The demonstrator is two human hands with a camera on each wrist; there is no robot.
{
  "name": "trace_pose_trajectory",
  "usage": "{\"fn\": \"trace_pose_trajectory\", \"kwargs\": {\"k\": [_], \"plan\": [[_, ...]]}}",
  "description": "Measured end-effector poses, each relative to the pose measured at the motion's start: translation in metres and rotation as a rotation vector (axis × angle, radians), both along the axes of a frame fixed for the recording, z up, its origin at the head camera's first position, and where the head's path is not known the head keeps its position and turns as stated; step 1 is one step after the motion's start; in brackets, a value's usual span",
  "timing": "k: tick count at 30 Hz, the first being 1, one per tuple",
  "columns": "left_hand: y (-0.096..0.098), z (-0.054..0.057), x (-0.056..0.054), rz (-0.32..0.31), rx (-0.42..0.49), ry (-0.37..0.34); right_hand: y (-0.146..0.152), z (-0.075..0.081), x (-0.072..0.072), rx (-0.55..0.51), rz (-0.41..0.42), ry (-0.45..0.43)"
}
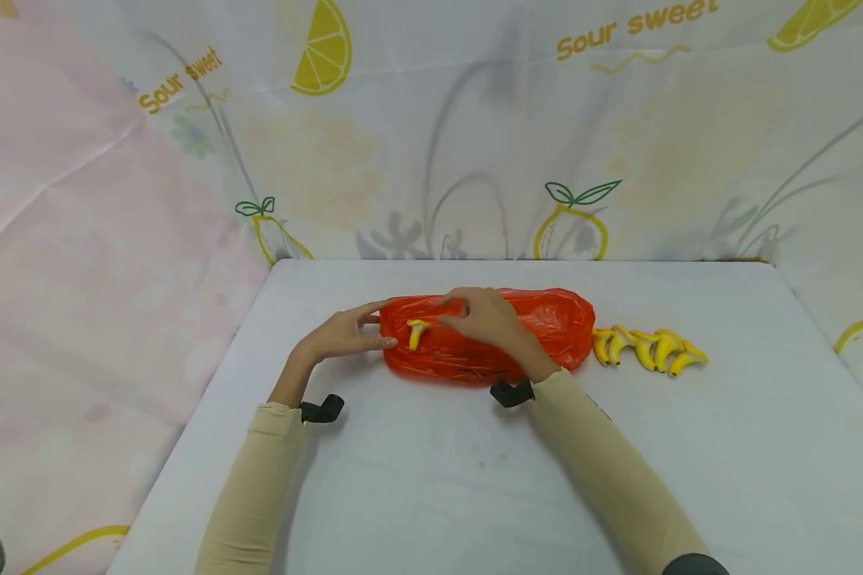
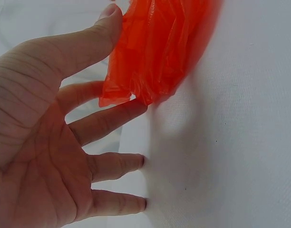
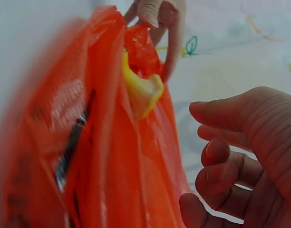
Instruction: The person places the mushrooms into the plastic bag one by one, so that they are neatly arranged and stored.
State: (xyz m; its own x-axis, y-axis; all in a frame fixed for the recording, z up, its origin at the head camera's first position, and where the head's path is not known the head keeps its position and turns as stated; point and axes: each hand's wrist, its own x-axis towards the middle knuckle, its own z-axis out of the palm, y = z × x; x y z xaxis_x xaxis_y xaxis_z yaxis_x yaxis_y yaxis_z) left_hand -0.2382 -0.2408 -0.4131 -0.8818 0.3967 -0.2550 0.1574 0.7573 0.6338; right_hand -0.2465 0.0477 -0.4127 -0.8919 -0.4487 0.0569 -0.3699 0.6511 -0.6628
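Note:
A long, wrinkled red plastic bag [image 1: 546,319] lies across the back half of the white table. On its left part rests a small yellow banana [image 1: 416,334], also seen in the right wrist view. My left hand [image 1: 343,331] is at the bag's left end. Its thumb and first fingers touch the plastic from two sides, and all the fingers are spread and fairly straight. Above the bag is my right hand [image 1: 485,318], just right of the banana. Its loosely bent fingers hold nothing, and a gap separates them from the banana [image 3: 146,92].
Several more small yellow bananas [image 1: 647,349] lie in a row at the bag's right end. A dark strip [image 3: 72,147] shows at the bag in the right wrist view. The white table [image 1: 431,471] ends at the back against a lemon-printed cloth [image 1: 431,144].

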Motion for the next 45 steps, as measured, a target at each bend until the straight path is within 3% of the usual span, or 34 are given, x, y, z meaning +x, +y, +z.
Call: {"fn": "trace_pose_trajectory", "kwargs": {"k": [4, 11, 17, 33, 45], "plan": [[0.000, 0.001, 0.000, -0.005, 0.011, 0.003, 0.012, 0.004, 0.001, -0.002, -0.018, 0.017], [-0.001, -0.001, 0.000, -0.007, 0.024, -0.002, 0.043, 0.008, 0.001, -0.124, -0.016, 0.016], [-0.002, 0.000, 0.000, 0.007, 0.018, -0.012, 0.064, 0.016, 0.005, -0.153, -0.023, 0.023], [-0.001, 0.000, 0.000, 0.007, 0.018, -0.018, 0.113, 0.040, 0.022, -0.087, -0.076, 0.064], [-0.002, -0.001, -0.002, 0.004, 0.011, -0.016, 0.156, 0.050, 0.036, -0.039, -0.208, 0.051]]}}
